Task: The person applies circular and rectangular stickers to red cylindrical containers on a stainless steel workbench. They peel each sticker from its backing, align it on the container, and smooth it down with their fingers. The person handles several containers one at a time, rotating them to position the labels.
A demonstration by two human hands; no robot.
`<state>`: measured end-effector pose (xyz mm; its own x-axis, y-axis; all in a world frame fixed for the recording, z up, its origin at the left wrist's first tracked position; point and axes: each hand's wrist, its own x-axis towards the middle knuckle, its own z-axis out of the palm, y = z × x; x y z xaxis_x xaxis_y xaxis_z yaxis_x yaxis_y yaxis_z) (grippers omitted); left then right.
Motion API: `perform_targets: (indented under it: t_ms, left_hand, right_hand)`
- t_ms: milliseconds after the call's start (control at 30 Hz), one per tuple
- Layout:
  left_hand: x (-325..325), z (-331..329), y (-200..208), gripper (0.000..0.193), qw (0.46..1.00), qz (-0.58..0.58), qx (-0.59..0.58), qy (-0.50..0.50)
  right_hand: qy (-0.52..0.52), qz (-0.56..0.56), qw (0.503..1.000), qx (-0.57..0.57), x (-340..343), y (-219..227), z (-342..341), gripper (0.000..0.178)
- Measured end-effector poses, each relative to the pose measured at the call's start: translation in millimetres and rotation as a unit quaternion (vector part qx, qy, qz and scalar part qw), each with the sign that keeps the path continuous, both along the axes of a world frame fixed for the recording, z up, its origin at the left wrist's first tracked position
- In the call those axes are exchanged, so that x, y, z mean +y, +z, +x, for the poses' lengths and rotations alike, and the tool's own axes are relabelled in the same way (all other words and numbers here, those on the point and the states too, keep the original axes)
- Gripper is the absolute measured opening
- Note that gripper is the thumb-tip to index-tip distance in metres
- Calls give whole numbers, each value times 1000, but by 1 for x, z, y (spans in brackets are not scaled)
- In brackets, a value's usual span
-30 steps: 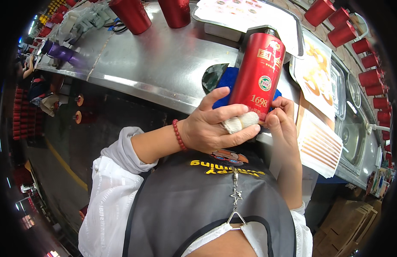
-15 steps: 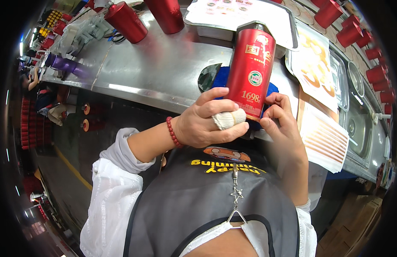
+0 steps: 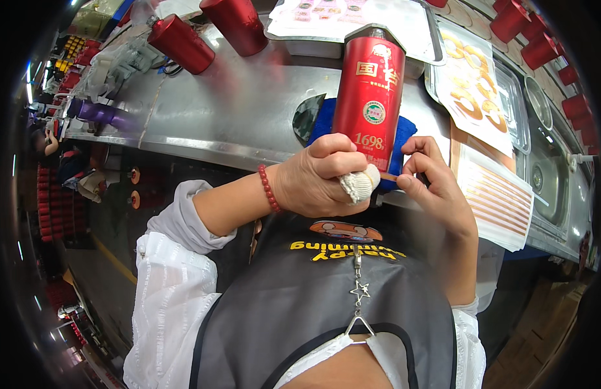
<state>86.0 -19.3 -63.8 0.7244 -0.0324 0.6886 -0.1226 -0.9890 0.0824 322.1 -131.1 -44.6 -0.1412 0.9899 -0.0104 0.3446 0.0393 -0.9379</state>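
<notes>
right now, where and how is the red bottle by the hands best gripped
Likely best around the middle of the red bottle, from above and across its width: the long sides run nearly parallel there, the neck points away, and the left hand and right hand crowd its base.

the red bottle (image 3: 372, 91) at the near edge of the steel counter (image 3: 222, 97) bears gold characters (image 3: 367, 69), a gold number (image 3: 368, 141) and a round green-and-white seal (image 3: 375, 113); the dark apron (image 3: 313, 311) shows yellow lettering (image 3: 313, 255), upside down.
</notes>
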Motion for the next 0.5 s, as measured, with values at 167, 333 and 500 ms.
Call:
perform_targets:
  t_ms: [167, 333, 500]
  left_hand:
    - [-1, 0, 7, 70, 980, -120, 40, 152]
    - [-8, -12, -19, 65, 966, -202, -36, 155]
    - [-14, -31, -15, 33, 990, -89, -37, 101]
  right_hand:
    - [2, 19, 1000, 0, 2, -3, 0, 25]
    - [25, -46, 998, 44, 4, 5, 0, 26]
    - [29, -1, 1000, 5, -2, 8, 11, 29]
